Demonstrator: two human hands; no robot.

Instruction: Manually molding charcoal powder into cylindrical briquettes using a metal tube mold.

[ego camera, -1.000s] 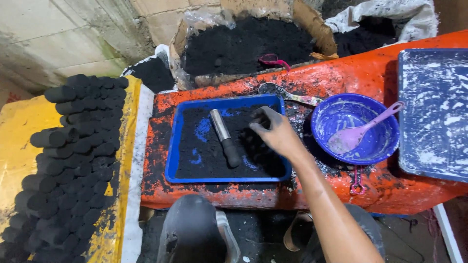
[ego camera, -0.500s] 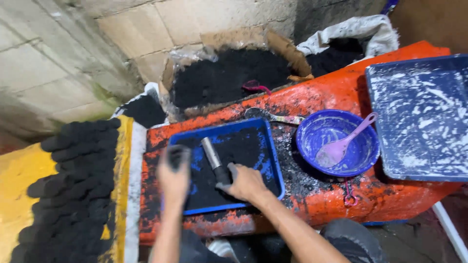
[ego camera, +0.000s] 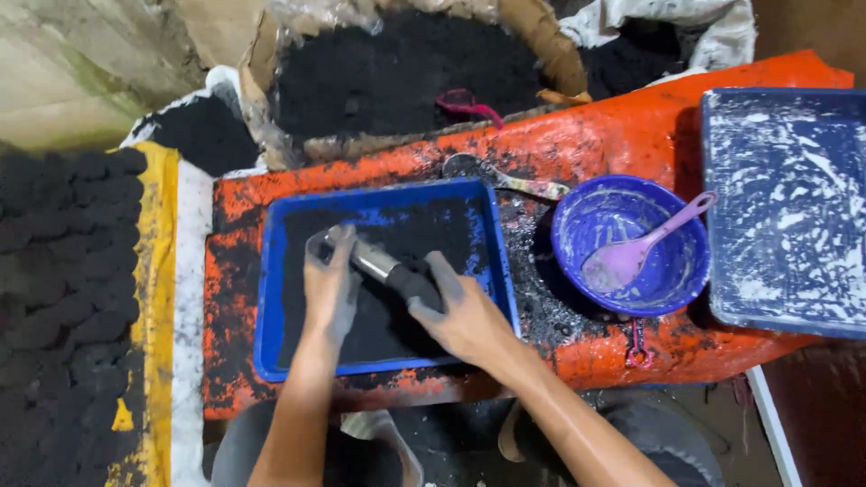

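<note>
I see my right hand (ego camera: 465, 311) with its grip wrapped around the dark lower end of a metal tube (ego camera: 383, 268). My left hand (ego camera: 329, 280) has its grip curled around the shiny upper end. The tube lies tilted inside the blue tray (ego camera: 271, 298), its long axis running from upper left to lower right, one hand on each end. Black powder (ego camera: 424, 230) covers the tray floor beneath it. Beyond, to the right on the orange tabletop (ego camera: 631, 135), stands a blue bowl (ego camera: 663, 284) holding a pink spoon (ego camera: 631, 252).

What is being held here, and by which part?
A metal tube: left hand grips its upper-left end, right hand its blackened lower end, over the blue tray.
</note>
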